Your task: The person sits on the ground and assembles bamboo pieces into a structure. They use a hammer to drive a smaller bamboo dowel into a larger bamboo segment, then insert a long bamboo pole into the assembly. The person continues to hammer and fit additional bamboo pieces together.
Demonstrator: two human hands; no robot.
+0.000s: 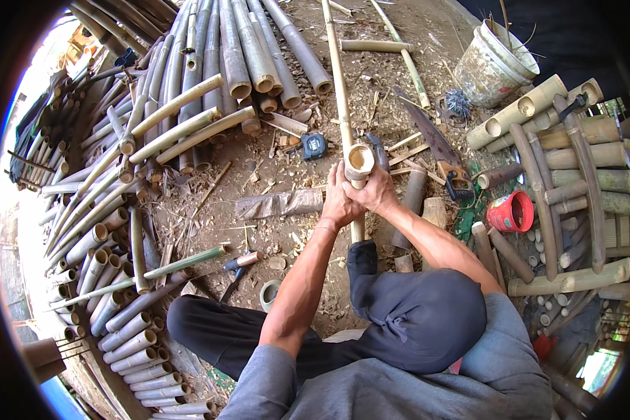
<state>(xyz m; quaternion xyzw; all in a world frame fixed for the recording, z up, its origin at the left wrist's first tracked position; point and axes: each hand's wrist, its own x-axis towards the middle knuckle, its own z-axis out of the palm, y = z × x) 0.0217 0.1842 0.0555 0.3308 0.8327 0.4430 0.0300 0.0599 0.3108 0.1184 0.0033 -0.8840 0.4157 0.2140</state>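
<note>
My left hand (342, 200) and my right hand (376, 190) are closed together, side by side, around a short bamboo piece (359, 160). Its hollow cut end faces up toward me. A long thin bamboo pole (341, 84) runs from the far edge down to this piece, and more of it shows below my hands, near my dark-covered foot (362, 259). How the piece and pole join is hidden by my fingers. Just beyond my right hand lies a dark-handled tool (378, 150), partly covered. A tape measure (314, 146) rests on the ground left of the piece.
Bamboo poles (238, 63) are piled at the far left, with short cut tubes (136, 343) stacked nearer. On the right are a handsaw (458, 178), a red bucket (511, 211), a dirty white bucket (495, 63) and a bamboo frame (574, 280). Shavings litter the ground.
</note>
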